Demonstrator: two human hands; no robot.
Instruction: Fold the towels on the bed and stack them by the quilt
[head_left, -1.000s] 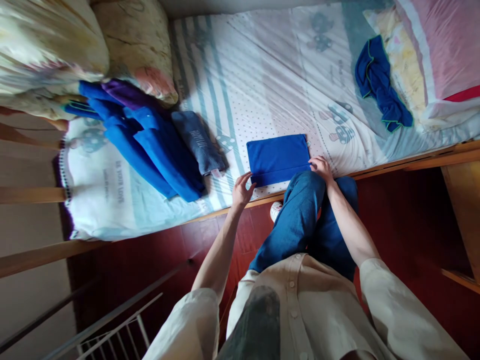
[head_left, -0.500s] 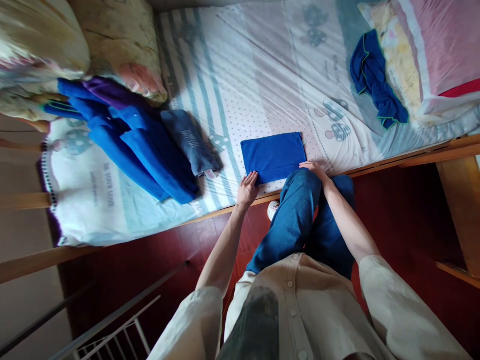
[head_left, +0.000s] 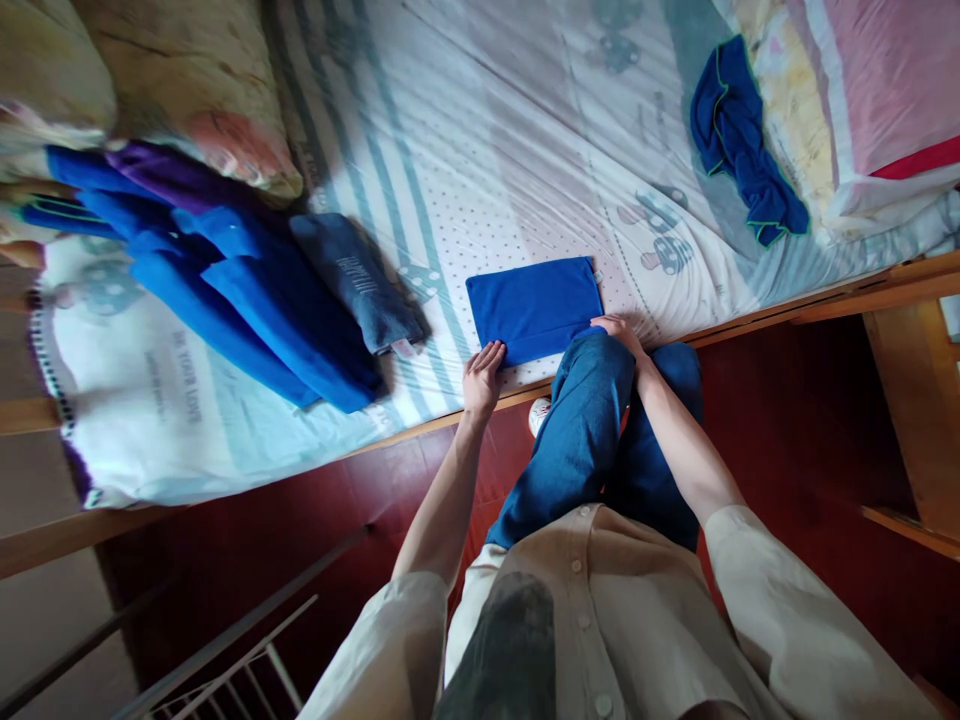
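Note:
A blue cloth (head_left: 534, 305), folded into a flat rectangle, lies on the bed near its front edge. At its near left corner, my left hand (head_left: 484, 378) has its fingers together over the edge, closed on the cloth. My right hand (head_left: 621, 332) pinches the near right corner, just above my knee; the thumb is hard to make out. The cloth's near edge is slightly raised by the right fingers. A small pale tag (head_left: 598, 275) sticks out at the right side.
Left on the bed lie long folded blue cloths (head_left: 255, 300), a purple cloth (head_left: 180, 180) and a rolled grey-blue towel (head_left: 360, 285). A crumpled blue cloth with green edging (head_left: 739, 140) rests by the pink pillow (head_left: 892, 90). A wooden rail (head_left: 825, 300) runs along the bed's front.
The view has shifted slightly, so the bed's things appear further left. My left fingers have gone from lying flat to curling on the cloth's corner; the right ones now lift its edge slightly.

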